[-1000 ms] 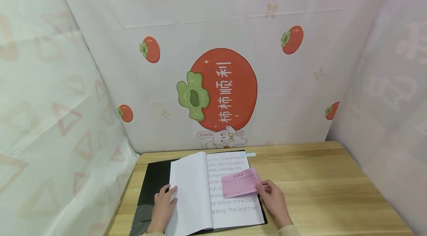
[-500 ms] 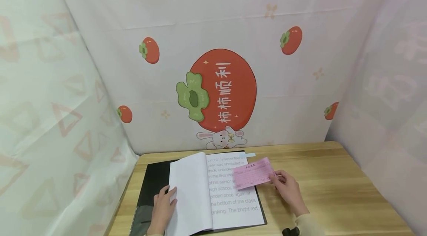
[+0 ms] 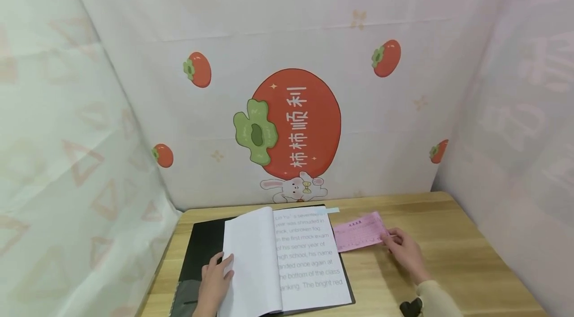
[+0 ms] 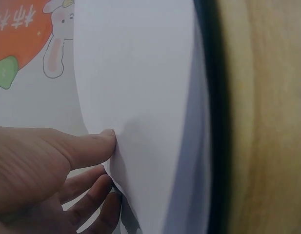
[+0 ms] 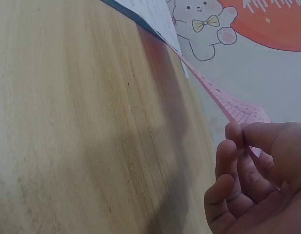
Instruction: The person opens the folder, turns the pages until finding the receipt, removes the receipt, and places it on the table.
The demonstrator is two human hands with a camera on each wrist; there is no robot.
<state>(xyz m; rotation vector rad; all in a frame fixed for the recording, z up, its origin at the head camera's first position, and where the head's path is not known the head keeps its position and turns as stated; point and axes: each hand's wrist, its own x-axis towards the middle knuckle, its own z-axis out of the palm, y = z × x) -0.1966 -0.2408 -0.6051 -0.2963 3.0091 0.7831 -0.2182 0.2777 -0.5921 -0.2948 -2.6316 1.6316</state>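
A black folder (image 3: 202, 244) lies spread on the table, with a blank white page (image 3: 251, 262) on its left and a large-print page (image 3: 307, 262) on its right. My left hand (image 3: 213, 282) pinches the blank page's outer edge; in the left wrist view the thumb (image 4: 94, 148) lies on top and the fingers are behind it. To the right of the folder, my right hand (image 3: 407, 253) holds a pink printed slip (image 3: 358, 232) by its right end, between thumb and finger. The slip's far end meets the folder's right edge in the head view.
A pale blue tab (image 3: 333, 210) sticks out at the top of the printed page. The wooden table (image 3: 453, 252) extends to the right. Behind it hangs a white cloth (image 3: 358, 122) with persimmon prints, and more cloth encloses both sides.
My right hand has drawn the pink slip rightward, from over the printed page to beside the folder. The left hand stays at the blank page's edge.
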